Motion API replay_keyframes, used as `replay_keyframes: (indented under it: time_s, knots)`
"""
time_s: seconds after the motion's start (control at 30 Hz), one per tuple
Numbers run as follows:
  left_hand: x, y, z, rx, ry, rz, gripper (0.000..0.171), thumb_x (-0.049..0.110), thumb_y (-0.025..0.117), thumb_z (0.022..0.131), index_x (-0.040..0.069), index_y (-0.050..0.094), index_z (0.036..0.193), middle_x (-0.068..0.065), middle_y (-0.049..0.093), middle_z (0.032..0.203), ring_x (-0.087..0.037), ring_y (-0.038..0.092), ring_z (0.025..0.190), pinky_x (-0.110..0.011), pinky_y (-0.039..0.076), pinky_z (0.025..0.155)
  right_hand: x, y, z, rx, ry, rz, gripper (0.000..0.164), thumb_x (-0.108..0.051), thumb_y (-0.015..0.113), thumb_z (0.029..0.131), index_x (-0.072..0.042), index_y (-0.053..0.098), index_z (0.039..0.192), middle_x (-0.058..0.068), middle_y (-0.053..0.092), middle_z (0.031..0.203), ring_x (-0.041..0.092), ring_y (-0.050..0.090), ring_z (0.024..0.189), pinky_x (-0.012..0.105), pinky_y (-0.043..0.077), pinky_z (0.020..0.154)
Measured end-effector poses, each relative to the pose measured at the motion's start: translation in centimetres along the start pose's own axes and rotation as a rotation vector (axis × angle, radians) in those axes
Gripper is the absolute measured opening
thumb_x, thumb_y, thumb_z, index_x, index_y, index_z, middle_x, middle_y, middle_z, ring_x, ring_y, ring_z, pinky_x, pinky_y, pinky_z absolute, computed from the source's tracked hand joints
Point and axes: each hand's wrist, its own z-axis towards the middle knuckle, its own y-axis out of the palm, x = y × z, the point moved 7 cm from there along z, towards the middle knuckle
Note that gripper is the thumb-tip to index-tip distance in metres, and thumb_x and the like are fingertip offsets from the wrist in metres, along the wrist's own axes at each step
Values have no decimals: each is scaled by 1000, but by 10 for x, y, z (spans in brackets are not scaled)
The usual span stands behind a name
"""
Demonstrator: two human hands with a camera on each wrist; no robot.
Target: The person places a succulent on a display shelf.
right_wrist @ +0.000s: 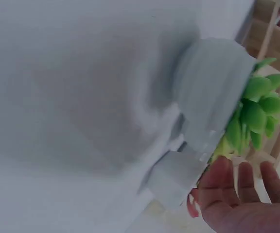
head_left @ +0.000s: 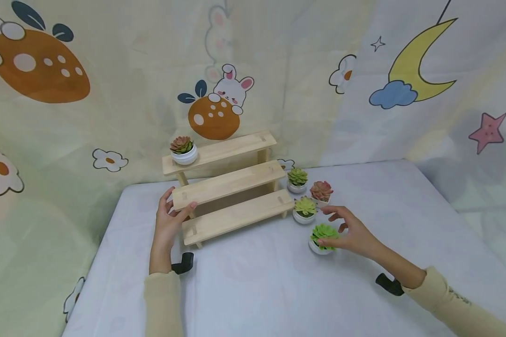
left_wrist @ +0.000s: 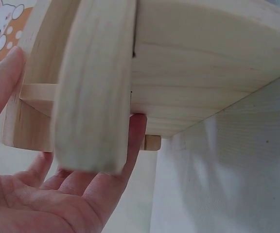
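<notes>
A three-step wooden stand (head_left: 232, 185) sits at the back of the table. My left hand (head_left: 168, 224) grips the left end of its middle step, thumb at the front edge and fingers round the end. In the left wrist view the fingers reach beneath the wood (left_wrist: 94, 87). My right hand (head_left: 356, 236) is at a bright green succulent (head_left: 325, 232) in a white pot, its thumb over the leaves and the other fingers spread apart. The right wrist view shows those fingers (right_wrist: 247, 182) loosely extended beside the green leaves (right_wrist: 256, 111).
A reddish-green succulent (head_left: 183, 152) stands on the top step's left end. Right of the stand, close together, are a green succulent (head_left: 297, 180), a reddish one (head_left: 321, 193) and a yellow-green one (head_left: 305, 209). A printed cloth (head_left: 152, 93) hangs behind the white-covered table (head_left: 253, 290).
</notes>
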Motion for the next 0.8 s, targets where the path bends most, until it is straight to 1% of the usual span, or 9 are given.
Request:
replay_keyframes:
  time_s: [0.07,0.13,0.23,0.33,0.47,0.63,0.7,0.8]
  knots:
    - [-1,0,1,2,3,-8,90,21,76,86,25,19,155,-11,41,138,-7,58,96,-20,54,77,8,6,-3,-25,15,-28,78,-23,87,73,-1,46,135,19,48,133,31,50,108,31,47,73]
    - [-2,0,2,6,5,-15,90,20,76,86,24,19,155,-11,42,136,-7,58,94,-20,54,76,15,11,-5,-49,27,-52,80,-25,89,71,1,46,134,19,49,131,31,51,106,30,47,72]
    - [-3,-1,2,16,9,-28,88,18,76,86,23,21,155,-10,42,134,-6,59,93,-20,54,75,24,18,-7,-79,59,-60,80,-27,89,70,3,48,132,20,53,127,28,50,102,28,48,71]
    - [-3,-1,2,18,12,-38,87,16,76,86,24,22,154,-9,43,133,-7,59,93,-21,54,75,29,22,-8,-90,85,-55,78,-26,89,71,5,48,130,21,55,122,25,50,98,25,49,69]
    - [-2,-1,2,17,16,-36,87,16,76,86,23,22,154,-9,43,133,-8,59,93,-21,54,75,30,21,-8,-84,87,-49,75,-24,88,71,5,50,128,23,56,123,25,52,97,27,49,71]
    - [-2,-1,1,17,11,-28,88,18,76,86,23,22,154,-10,42,134,-8,58,94,-19,54,76,29,20,-7,-79,80,-56,73,-24,88,71,4,51,127,23,57,125,29,54,105,30,48,75]
    - [-1,0,1,14,12,-29,88,19,76,86,23,21,154,-10,42,135,-8,58,95,-19,53,76,29,20,-8,-77,78,-54,73,-24,88,71,4,51,126,23,57,125,29,54,105,30,48,75]
    - [-1,1,0,9,12,-31,88,19,76,86,23,21,154,-10,42,134,-8,58,94,-20,54,76,30,20,-8,-77,84,-48,72,-23,88,71,4,51,126,22,57,122,27,53,101,29,49,73]
